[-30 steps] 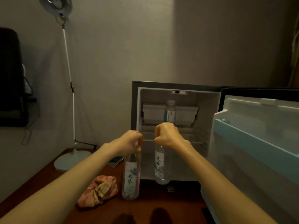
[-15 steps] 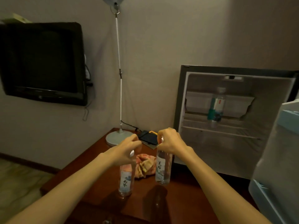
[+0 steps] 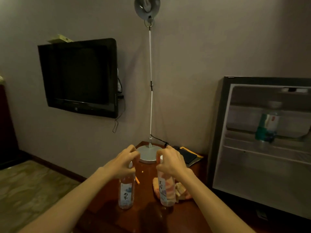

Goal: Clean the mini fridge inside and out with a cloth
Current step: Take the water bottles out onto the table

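The fingers (image 3: 133,153) of the left hand (image 3: 123,163) are curled round the white-capped top of the left bottle (image 3: 126,194), a clear plastic water bottle with a pale label printed in dark characters. The fingers (image 3: 164,167) of the right hand (image 3: 171,163) grip the top of the right bottle (image 3: 165,190) the same way; it is a matching clear plastic bottle with a like label. Both bottles are upright, side by side and apart, their bases low over the dark reddish-brown wooden table (image 3: 148,219); whether they rest on it cannot be told.

Just behind the right bottle, partly seen through it, lies the crumpled pink and yellow cloth (image 3: 183,191) on the table, near the fridge's lower left corner; a small orange stick (image 3: 137,180) lies between the bottles. Beyond the hands stands the round grey base of a tall thin-poled lamp (image 3: 148,156); beside it lies a dark flat pad with a yellow edge (image 3: 189,156).

To the right stands the dark-framed mini fridge (image 3: 218,132), its white inside showing; a clear bottle with a green label (image 3: 267,126) stands on its wire shelf (image 3: 252,149). On the wall to the left hangs a black flat television (image 3: 79,76).
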Demonstrator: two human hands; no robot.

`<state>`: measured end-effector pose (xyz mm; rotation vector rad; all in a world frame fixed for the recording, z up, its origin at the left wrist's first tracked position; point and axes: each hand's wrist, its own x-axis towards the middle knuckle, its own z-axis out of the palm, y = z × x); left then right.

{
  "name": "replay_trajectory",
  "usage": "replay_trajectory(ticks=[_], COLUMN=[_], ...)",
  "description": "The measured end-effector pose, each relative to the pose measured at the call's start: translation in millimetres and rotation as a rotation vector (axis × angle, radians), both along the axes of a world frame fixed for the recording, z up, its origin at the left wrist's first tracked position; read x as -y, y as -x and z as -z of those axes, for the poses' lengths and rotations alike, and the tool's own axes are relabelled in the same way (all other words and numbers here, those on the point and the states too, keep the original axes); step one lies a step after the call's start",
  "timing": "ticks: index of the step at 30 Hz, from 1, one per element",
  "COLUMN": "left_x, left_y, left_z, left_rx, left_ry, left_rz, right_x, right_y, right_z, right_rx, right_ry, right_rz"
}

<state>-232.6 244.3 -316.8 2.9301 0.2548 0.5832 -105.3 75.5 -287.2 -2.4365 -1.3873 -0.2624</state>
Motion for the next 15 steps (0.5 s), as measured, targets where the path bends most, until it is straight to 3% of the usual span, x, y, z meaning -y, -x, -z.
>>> replay_trajectory(ticks=[15], left_x=[-55], left_y=[6], left_z=[11], left_rx=[0.005], left_ry=[-0.126], left_rz=[-0.144], right_x=[-71], right_y=[-11], right_z=[5], right_rx=[-0.079], right_ry=[-0.033], right_rz=[-0.057])
